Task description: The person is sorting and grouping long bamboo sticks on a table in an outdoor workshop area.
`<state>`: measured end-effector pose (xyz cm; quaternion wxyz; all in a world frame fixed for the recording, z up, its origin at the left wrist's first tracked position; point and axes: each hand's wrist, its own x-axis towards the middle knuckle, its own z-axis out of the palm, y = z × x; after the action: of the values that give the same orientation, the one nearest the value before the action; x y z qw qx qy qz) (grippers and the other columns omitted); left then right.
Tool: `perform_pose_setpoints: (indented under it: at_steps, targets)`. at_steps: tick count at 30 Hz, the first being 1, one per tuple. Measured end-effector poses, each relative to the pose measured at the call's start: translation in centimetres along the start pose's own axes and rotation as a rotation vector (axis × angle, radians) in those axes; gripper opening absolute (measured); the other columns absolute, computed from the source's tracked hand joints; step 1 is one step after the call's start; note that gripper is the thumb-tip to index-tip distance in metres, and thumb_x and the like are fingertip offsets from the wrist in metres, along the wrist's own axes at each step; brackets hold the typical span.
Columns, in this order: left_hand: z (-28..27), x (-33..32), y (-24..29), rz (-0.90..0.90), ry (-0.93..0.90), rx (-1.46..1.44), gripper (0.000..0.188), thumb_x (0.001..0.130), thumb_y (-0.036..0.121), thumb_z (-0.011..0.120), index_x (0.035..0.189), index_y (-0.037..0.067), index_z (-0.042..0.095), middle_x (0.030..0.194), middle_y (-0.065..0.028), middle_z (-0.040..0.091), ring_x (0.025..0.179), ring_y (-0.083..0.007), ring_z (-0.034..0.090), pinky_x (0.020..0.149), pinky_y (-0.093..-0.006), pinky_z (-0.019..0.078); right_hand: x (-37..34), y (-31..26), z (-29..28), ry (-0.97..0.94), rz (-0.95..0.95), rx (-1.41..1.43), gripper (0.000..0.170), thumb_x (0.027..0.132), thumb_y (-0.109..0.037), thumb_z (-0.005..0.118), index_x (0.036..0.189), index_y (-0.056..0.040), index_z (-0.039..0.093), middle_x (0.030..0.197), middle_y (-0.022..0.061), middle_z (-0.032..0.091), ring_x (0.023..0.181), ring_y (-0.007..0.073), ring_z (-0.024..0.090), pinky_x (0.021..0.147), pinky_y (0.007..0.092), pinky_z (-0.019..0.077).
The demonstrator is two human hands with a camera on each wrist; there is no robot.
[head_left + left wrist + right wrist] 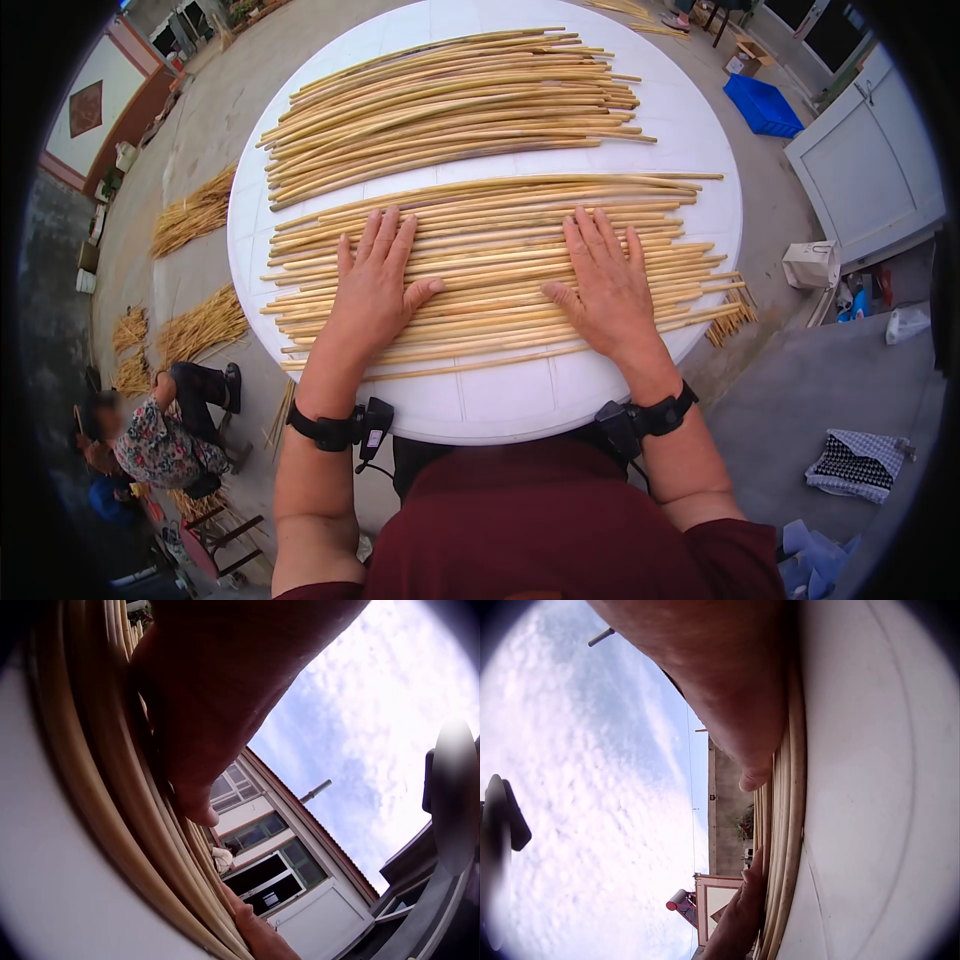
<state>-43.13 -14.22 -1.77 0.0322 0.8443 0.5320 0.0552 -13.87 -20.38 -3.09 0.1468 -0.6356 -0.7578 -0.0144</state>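
Observation:
Two groups of long straw-coloured sticks lie crosswise on a round white table (500, 410). Flat on the nearer sticks (490, 290) rests the left hand (375, 285), left of their middle, fingers straight and thumb pointing inward. The right hand (608, 290) lies the same way on the right part of these sticks. Beyond both hands is the farther group of sticks (450, 105), untouched. In the left wrist view the left hand (217, 690) is against the sticks (112, 765); the right wrist view has the right hand (720, 682) touching the sticks (787, 802).
On the ground left of the table lie bundles of thin stalks (203, 325), near a seated person in a patterned top (165, 445). A blue crate (762, 105), a white door (870, 150) and a paper bag (810, 265) are at the right.

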Motion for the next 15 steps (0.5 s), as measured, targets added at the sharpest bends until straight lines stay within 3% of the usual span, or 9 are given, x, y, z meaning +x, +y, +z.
perform_pose_setpoints:
  at_steps: [6, 12, 15]
  targets:
    - [-1.0, 0.1, 0.2, 0.072, -0.104, -0.025, 0.079, 0.096, 0.058, 0.050, 0.157, 0.012, 0.028, 0.164, -0.0119, 0.024, 0.153, -0.0321, 0.016, 0.122, -0.0561, 0.0093, 0.0, 0.2, 0.1, -0.004, -0.003, 0.008, 0.078, 0.097, -0.057, 0.051, 0.151, -0.0027, 0.038, 0.158, 0.0161, 0.035, 0.150, 0.0293, 0.026, 0.122, 0.0530, 0.0111]
    - [-0.8, 1.9, 1.2, 0.039, -0.092, -0.034, 0.087, 0.094, 0.065, 0.047, 0.158, 0.010, 0.024, 0.165, -0.0145, 0.021, 0.154, -0.0321, 0.014, 0.121, -0.0574, 0.0078, 0.0, 0.1, 0.1, -0.011, -0.003, 0.013, 0.077, 0.097, -0.056, 0.051, 0.151, -0.0024, 0.038, 0.159, 0.0155, 0.035, 0.150, 0.0288, 0.026, 0.122, 0.0531, 0.0106]
    - [-0.2, 3.4, 1.7, 0.048, 0.008, 0.035, 0.090, 0.094, 0.066, 0.047, 0.159, 0.010, 0.022, 0.165, -0.0159, 0.019, 0.154, -0.0318, 0.013, 0.121, -0.0581, 0.0074, 0.0, 0.1, 0.0, -0.010, 0.005, 0.019, 0.077, 0.096, -0.056, 0.052, 0.151, -0.0024, 0.039, 0.159, 0.0152, 0.035, 0.150, 0.0287, 0.026, 0.122, 0.0534, 0.0110]
